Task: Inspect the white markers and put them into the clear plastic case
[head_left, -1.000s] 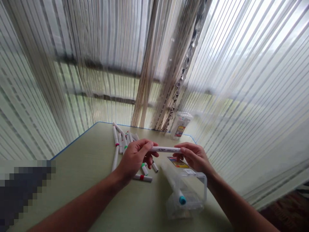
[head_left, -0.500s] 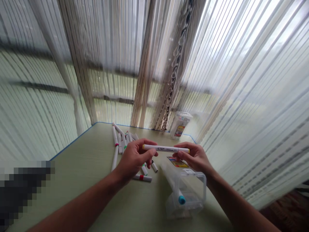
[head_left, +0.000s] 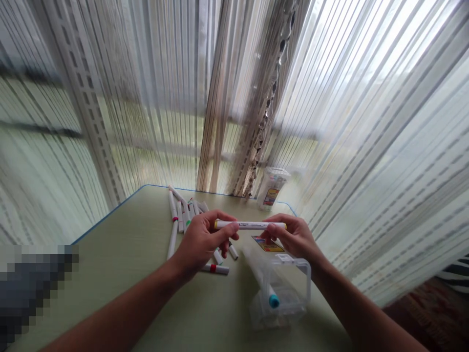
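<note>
Between my two hands a white marker with yellow ends (head_left: 252,225) lies level above the table. My left hand (head_left: 208,237) pinches its left end between thumb and fingers. At the other end, the thumb and fingers of my right hand (head_left: 293,237) close on it. Below my right hand a clear plastic case (head_left: 280,313) lies on its side, its open end toward me. Inside it rests a marker with a blue tip (head_left: 273,299). A loose pile of white markers (head_left: 180,217) spreads beyond my left hand, partly hidden by it. A red-banded marker (head_left: 220,269) lies nearer.
The pale green table (head_left: 128,274) has a blue edge. A second clear case (head_left: 271,190) with a yellow label stands upright at the back. Striped sheer curtains (head_left: 164,98) and a string of beads (head_left: 269,100) hang just behind the table.
The view has shifted slightly. My right thumb and fingers have slid a little inward along the marker, which both hands still hold. The case and the pile look unchanged.
</note>
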The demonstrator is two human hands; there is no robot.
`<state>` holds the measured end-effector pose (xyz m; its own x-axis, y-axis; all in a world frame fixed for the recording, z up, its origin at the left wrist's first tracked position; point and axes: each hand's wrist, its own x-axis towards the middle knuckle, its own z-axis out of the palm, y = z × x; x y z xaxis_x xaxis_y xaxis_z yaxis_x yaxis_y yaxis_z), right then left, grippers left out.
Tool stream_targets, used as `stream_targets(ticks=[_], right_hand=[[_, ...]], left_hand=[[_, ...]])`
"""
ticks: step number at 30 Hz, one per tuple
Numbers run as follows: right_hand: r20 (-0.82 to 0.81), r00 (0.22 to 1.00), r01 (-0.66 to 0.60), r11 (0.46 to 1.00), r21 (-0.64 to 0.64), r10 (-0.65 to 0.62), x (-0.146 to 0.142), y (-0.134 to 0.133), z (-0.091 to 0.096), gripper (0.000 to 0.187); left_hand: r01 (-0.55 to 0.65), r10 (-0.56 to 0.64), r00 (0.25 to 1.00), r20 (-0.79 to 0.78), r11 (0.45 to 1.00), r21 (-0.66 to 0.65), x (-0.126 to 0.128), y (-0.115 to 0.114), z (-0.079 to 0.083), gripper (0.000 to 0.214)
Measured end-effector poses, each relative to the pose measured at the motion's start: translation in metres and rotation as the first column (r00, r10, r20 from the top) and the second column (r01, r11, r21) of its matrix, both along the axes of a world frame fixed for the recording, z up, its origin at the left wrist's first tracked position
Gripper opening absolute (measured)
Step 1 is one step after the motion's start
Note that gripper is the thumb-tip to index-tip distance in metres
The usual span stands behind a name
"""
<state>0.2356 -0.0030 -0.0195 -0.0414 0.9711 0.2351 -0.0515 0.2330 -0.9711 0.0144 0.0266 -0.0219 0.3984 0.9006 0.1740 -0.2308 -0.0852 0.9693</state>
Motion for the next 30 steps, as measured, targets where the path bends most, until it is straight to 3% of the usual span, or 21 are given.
stream_targets(ticks=[30], right_hand=[[0.011,1.000,0.020,1.000,0.014,-0.020,0.0031,0.0012,-0.0033,0.025]], left_hand=[[-0.002,0.003,1.000,0.015,1.000,-0.024,-0.0009,0.0008,-0.0026,0.030]])
